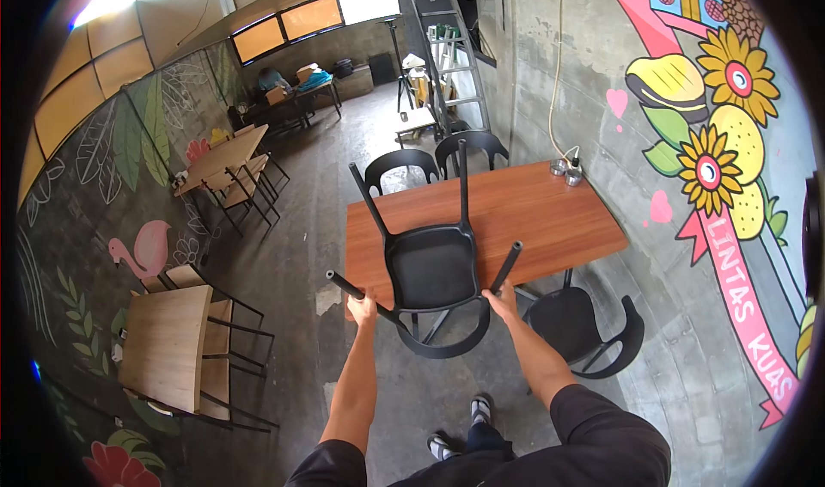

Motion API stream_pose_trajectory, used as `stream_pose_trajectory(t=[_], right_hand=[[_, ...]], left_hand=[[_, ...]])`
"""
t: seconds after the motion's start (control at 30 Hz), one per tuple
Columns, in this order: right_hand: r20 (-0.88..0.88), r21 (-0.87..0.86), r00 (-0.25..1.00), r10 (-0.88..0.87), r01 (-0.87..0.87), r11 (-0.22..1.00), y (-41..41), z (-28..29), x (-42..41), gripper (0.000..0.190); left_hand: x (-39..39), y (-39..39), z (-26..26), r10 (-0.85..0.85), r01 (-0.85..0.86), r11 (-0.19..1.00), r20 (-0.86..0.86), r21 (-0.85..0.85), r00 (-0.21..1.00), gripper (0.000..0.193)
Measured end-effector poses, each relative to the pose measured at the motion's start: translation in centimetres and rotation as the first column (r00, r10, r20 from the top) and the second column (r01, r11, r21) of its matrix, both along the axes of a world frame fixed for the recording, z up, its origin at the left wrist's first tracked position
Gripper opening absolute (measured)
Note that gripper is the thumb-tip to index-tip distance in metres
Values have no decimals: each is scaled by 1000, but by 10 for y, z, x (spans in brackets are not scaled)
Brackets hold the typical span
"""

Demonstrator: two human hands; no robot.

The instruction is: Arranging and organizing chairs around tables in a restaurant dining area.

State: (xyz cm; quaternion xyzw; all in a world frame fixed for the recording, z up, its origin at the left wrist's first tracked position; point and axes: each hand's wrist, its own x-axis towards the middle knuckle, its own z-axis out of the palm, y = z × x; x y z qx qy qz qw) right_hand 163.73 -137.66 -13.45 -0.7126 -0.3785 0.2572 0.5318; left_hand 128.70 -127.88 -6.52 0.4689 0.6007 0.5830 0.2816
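Note:
A black plastic chair (433, 266) is upside down, its legs pointing up, over the near edge of a reddish-brown wooden table (535, 210). Its curved backrest (445, 350) hangs below that edge on my side. My left hand (363, 308) grips the near left leg close to the seat. Around the base of the near right leg is my right hand (501, 300). Whether the seat bears fully on the tabletop cannot be seen.
Another black chair (564, 326) stands upright at the near right; two more, including one black chair (401, 168), stand behind the table. Metal cups (572, 177) sit by the wall. Light wooden tables (164, 345) line the left. Beyond are a stepladder (461, 68) and a seated person (274, 82).

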Motion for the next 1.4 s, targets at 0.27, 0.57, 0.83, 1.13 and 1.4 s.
stream_pose_trajectory(t=[0.27,0.57,0.83,1.13,1.4], right_hand=[[119,-562,967,226,-122,818,-276,-105,20,32],[-219,-912,833,-508,11,411,-528,-156,150,33],[-106,-436,736,-669,570,696,-391,-113,341,33],[-151,-519,942,-300,183,835,-261,-93,444,56],[-350,-486,922,-167,-26,873,-243,-118,467,51]], left_hand=[[-52,-198,-210,-54,337,673,410,-659,910,31],[-7,-372,-210,-133,538,67,527,-840,840,27],[75,-314,-218,-211,494,161,459,-854,863,31],[271,-260,-216,-250,561,218,511,-798,823,50],[401,-215,-206,-17,593,436,653,-677,757,40]])
